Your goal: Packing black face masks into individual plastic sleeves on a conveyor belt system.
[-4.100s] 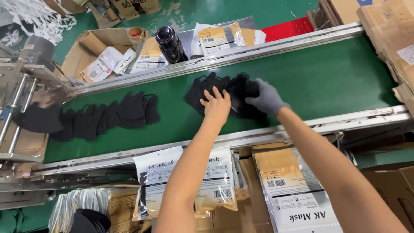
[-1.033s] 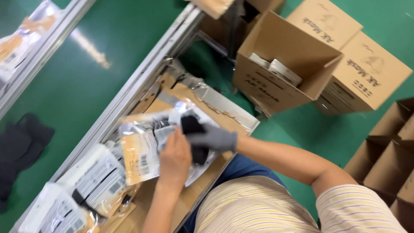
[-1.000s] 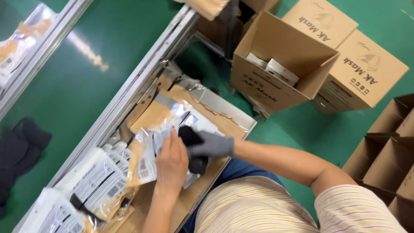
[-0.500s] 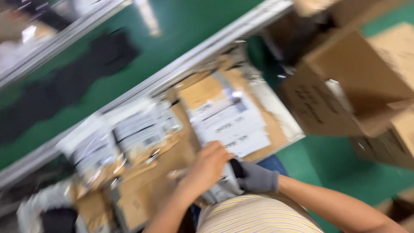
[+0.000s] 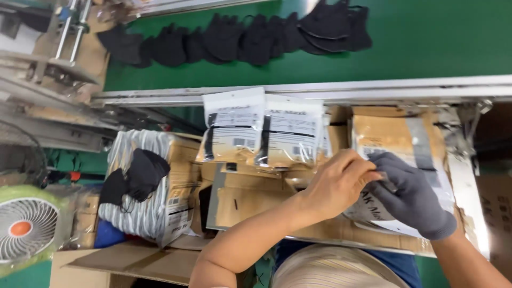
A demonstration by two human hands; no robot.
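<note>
My bare left hand (image 5: 336,184) and my grey-gloved right hand (image 5: 410,194) meet over a clear plastic pouch with a printed card (image 5: 373,208), both pinching its upper edge. The pouch lies on a cardboard tray (image 5: 250,202) in front of me. Two more filled pouches (image 5: 264,130) lean against the conveyor's metal rail (image 5: 330,92). A row of black face masks (image 5: 245,37) lies on the green conveyor belt (image 5: 426,48) beyond the rail.
A striped bag (image 5: 144,192) with black masks (image 5: 136,173) on top sits at the left. A small white fan (image 5: 26,229) stands at the lower left. Another flat pouch (image 5: 405,138) lies at the right, by a metal frame.
The view has swung from the cardboard boxes on the floor back to the conveyor and tray. My hands stay together on a pouch, now held low in front of me.
</note>
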